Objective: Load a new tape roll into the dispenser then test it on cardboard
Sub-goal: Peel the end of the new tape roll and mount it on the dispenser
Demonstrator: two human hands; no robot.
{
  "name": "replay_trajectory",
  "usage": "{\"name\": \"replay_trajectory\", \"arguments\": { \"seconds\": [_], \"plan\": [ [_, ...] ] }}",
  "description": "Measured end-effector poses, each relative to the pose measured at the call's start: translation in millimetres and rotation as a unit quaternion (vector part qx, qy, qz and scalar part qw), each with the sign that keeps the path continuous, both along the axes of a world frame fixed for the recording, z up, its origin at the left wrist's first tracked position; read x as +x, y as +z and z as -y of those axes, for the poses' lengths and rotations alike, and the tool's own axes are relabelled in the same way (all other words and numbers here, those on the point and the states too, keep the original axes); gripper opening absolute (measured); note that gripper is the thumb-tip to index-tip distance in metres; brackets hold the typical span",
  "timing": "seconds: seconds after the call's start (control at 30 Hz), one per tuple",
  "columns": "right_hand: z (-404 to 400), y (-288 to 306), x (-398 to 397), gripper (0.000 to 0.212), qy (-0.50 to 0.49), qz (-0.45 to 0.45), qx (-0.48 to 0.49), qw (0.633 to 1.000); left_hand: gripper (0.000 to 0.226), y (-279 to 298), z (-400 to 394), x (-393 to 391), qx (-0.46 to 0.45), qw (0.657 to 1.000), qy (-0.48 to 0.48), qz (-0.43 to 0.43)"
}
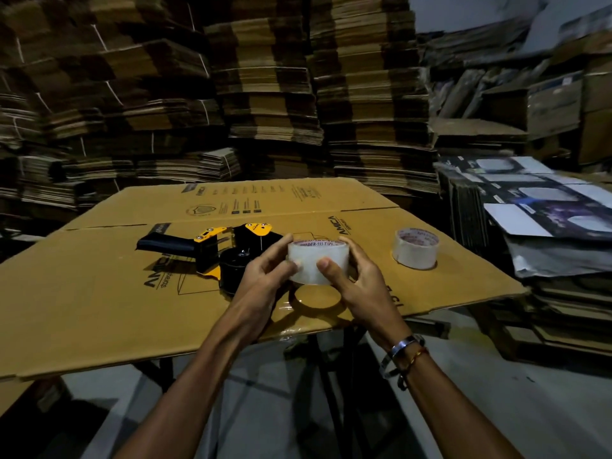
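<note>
Both hands, the left hand [265, 276] and the right hand [357, 279], pinch one tape roll [318, 261] between thumbs and fingers; the dispenser [228, 251] lies just left of the left hand.

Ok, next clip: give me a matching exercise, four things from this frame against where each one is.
Things:
1. clear tape roll
2. second tape roll
3. tape dispenser
4. flat cardboard sheet

Places:
A. lying on its side, left of the hands
B. held between left hand and right hand
C. spread under everything as the work surface
D. resting on the cardboard, right of the hands

Pairs: 1-B, 2-D, 3-A, 4-C
</note>
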State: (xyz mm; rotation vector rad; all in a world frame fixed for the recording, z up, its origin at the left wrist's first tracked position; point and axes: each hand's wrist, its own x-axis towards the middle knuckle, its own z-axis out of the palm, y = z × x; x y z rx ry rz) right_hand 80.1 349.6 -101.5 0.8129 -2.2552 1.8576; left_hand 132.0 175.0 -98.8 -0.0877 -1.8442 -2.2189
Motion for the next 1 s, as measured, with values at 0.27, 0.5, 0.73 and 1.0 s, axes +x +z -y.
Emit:
{"name": "replay_trajectory", "arguments": {
  "seconds": [0.27,0.5,0.73,1.0],
  "plan": [
    [-7,-4,-3,0.101,0.009,0.045,-0.056,0.997,0.077,2,1,-2,-0.003,0.999,-0.035,0.017],
    [-6,-6,-7,0.096,0.017,0.051,-0.072,0.996,0.049,-1,-1,-3,-0.051,0.998,-0.038,0.015],
    [-6,-5,-10,0.073,0.04,0.085,-0.093,0.991,0.073,-3,-4,-5,-0.114,0.993,-0.01,0.029],
    [-6,-8,-12,0.061,0.059,0.086,-0.071,0.992,0.055,-2,-7,-4,-0.087,0.995,0.042,0.039]
  ]
}}
